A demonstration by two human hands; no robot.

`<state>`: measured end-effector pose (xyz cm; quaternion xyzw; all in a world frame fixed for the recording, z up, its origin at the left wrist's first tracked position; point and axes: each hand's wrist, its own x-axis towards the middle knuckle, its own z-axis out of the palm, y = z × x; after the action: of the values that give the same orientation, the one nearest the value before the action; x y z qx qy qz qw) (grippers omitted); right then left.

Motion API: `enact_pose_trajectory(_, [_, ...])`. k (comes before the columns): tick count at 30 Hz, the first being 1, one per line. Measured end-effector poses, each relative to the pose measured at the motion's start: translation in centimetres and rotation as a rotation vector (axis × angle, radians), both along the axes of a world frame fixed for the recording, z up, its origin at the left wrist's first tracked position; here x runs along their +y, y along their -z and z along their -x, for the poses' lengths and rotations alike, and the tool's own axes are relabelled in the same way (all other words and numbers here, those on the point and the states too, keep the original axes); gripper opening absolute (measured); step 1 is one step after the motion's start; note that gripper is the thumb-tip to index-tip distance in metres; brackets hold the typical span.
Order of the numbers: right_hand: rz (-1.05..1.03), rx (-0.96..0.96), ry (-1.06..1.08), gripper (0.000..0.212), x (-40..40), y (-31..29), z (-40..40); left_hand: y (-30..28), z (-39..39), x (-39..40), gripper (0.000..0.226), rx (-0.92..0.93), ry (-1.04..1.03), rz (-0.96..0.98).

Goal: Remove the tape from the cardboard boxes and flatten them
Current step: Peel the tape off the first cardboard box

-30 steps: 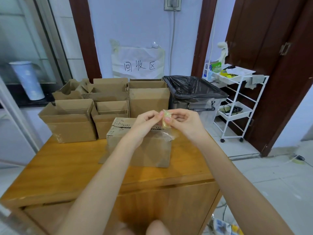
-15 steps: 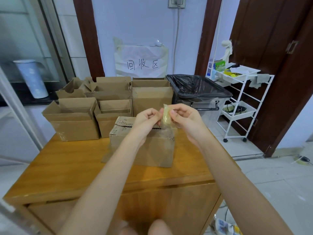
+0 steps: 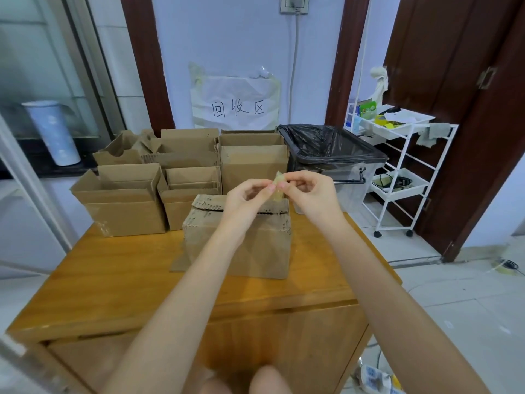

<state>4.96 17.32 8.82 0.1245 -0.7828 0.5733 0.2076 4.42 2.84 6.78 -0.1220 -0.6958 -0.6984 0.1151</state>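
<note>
Tape: the tape strip is now bunched smaller between both hands, free of the box below them.
Left hand: fingertips pinch the strip.
Right hand: pinches it too.
Meaning: likely ready to discard, then flatten.

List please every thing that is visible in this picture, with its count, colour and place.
near box: one, brown, table middle
other boxes: several, brown, table's far side
tape wad: one, yellowish, pinched by both hands
table: one, orange-brown wood, foreground
bin: one, black liner, right of the boxes
cart: one, white, by the door
paper sign: one, white, on the wall
cylinder: one, pale blue, far left
left hand: fingers pinch the tape
right hand: fingers pinch the tape
</note>
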Motion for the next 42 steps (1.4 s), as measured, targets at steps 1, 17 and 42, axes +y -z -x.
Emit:
enact_pose_trajectory(1, [-0.017,-0.013,-0.016,0.014,0.1,-0.1,0.0,0.0,0.0,0.0,0.014,-0.006,0.003,0.013])
enact_pose_trajectory(17, [-0.478,0.547,0.17,0.025,0.0,3.2,-0.8,-0.4,0.8,-0.4,0.023,-0.181,0.021,-0.174])
enact_pose_trajectory(42, [-0.094,-0.093,-0.109,0.03,0.0,-0.6,1.2,-0.9,0.3,-0.4,0.054,-0.214,0.188,-0.041])
